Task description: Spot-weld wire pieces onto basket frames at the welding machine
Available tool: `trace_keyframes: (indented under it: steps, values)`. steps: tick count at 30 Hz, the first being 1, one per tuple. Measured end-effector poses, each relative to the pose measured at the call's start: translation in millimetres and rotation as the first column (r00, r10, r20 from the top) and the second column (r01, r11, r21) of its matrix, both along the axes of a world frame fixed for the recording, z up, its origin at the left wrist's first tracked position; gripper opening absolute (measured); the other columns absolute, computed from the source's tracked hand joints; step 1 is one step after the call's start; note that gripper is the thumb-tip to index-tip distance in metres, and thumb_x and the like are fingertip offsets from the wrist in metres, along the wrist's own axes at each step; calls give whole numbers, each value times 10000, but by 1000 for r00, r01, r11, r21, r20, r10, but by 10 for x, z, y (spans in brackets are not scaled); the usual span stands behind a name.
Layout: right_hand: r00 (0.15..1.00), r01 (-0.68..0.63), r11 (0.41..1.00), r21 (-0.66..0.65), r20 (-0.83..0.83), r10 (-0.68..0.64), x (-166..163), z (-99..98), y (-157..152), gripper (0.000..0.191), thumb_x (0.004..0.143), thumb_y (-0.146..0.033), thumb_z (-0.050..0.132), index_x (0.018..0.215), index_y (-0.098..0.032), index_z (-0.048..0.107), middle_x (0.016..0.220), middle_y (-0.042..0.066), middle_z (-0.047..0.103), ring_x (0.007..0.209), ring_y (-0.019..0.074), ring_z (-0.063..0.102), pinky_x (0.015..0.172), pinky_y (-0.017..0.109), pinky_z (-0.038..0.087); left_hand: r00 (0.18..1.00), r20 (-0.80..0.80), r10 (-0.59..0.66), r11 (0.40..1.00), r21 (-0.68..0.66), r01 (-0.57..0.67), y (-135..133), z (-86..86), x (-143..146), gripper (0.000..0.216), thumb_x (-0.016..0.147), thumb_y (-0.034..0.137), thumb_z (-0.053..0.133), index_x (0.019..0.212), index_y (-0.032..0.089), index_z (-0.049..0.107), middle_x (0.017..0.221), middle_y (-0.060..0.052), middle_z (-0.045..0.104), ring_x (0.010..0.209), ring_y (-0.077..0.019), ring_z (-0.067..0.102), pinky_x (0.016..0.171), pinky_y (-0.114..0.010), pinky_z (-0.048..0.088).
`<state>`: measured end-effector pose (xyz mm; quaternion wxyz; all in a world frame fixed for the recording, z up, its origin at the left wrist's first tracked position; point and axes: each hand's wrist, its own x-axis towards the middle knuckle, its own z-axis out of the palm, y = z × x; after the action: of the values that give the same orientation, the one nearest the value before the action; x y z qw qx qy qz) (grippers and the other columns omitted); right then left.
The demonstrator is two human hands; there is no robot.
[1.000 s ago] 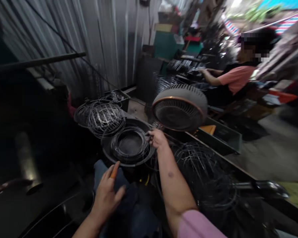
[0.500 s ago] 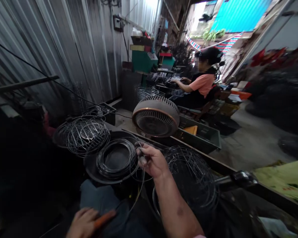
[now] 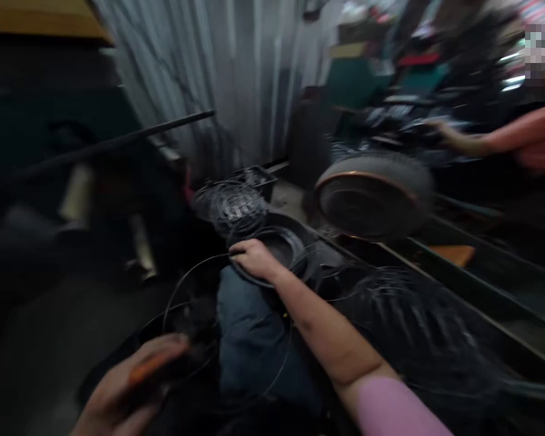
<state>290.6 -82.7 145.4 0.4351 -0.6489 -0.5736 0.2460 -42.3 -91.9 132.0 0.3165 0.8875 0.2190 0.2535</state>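
Observation:
My right hand [image 3: 254, 257] is closed on the end of a thin metal wire [image 3: 181, 281], which curves down and left toward my other hand. Just beyond it lies a coil of wire [image 3: 295, 242] in a dark round pan. At the lower left, blurred by motion, my left hand [image 3: 118, 381] grips a tool with an orange handle [image 3: 157, 363]; its working end is too dark to make out. My trouser leg [image 3: 249, 327] lies between the hands, with another strand of wire hanging over it.
Round wire racks [image 3: 238, 206] are stacked behind the pan. A round fan [image 3: 372, 197] stands at the centre right, beside more wire pieces [image 3: 404, 309]. A dark bar [image 3: 163, 128] juts in from the left. A co-worker's arm [image 3: 467, 142] reaches over a bench at the right.
The view has swung left. My right hand has moved from the coil's right side to its near left side, drawing wire. My left hand with the orange-handled tool has lifted off my leg.

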Motion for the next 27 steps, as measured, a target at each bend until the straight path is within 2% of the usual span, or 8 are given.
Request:
trace_keyframes:
  steps: [1, 3, 6, 9, 14, 19, 24, 27]
  values:
    - [999, -33, 999, 18, -32, 33, -127, -28, 75, 197, 733, -88, 617, 857, -169, 746, 905, 30, 728, 933, 206, 656, 890, 292, 471, 982, 111, 151, 978, -158, -132, -65, 115, -18, 512, 772, 251, 657, 1272, 348, 593, 1159, -53, 672, 1010, -243, 656, 839, -315, 549]
    - [992, -88, 995, 39, -89, 91, -370, -77, 206, 181, 734, -100, 626, 852, -169, 746, 837, 6, 724, 857, 191, 662, 825, 280, 489, 787, 306, 536, 818, -418, -394, -98, 242, -6, 609, 756, 245, 696, 1335, 330, 529, 1224, -63, 632, 1059, -246, 631, 807, -309, 559]
    - [990, -132, 991, 24, -46, 133, -715, -83, 330, 166, 736, -101, 640, 846, -165, 745, 794, 1, 716, 810, 189, 660, 783, 278, 489, 485, 380, 788, 613, -559, -558, 36, 167, -43, 724, 630, 232, 802, 1309, 276, 555, 1318, -72, 562, 1145, -240, 578, 884, -306, 525]
    - [971, -163, 986, 22, 179, 157, -1054, 3, 379, 209, 734, -87, 660, 903, -171, 748, 872, 36, 721, 867, 207, 654, 810, 289, 470, 519, 229, 824, 521, -668, -531, 184, -46, -214, 611, 661, 269, 776, 1245, 191, 613, 1108, -96, 680, 980, -229, 657, 885, -358, 524]
    - [798, -451, 892, 38, 465, 383, -1663, 141, 405, 272, 768, -95, 660, 1027, -149, 723, 915, 67, 690, 844, 179, 619, 752, 243, 434, 656, 122, 745, 564, -642, -520, 213, -280, -497, 345, 729, 287, 698, 1056, 181, 720, 1015, -70, 716, 931, -226, 670, 917, -372, 504]
    - [621, -591, 793, -151, 542, 566, -2103, 30, 485, 207, 821, -111, 586, 928, -195, 743, 847, 30, 661, 781, 148, 582, 644, 219, 374, 666, 138, 733, 614, -555, -561, 178, -540, -673, 314, 775, 301, 641, 1058, 189, 717, 1088, -63, 694, 1046, -227, 629, 983, -369, 457]
    - [631, -511, 828, -232, 552, 544, -2179, -144, 597, 232, 818, -102, 584, 965, -189, 741, 863, 40, 670, 809, 163, 583, 681, 234, 377, 720, -76, 690, 643, -392, -658, 74, -951, -754, 938, 585, 286, 801, 1427, 162, 408, 1345, -115, 543, 1246, -280, 497, 1057, -401, 390]
    - [662, -561, 807, -182, 488, 570, -2136, -39, 614, 194, 817, -123, 617, 939, -200, 748, 817, 23, 660, 779, 150, 586, 684, 223, 393, 732, -117, 671, 682, -291, -671, 53, -1064, -758, 902, 624, 199, 743, 1447, 203, 374, 1341, -90, 552, 1216, -262, 528, 1030, -395, 420]
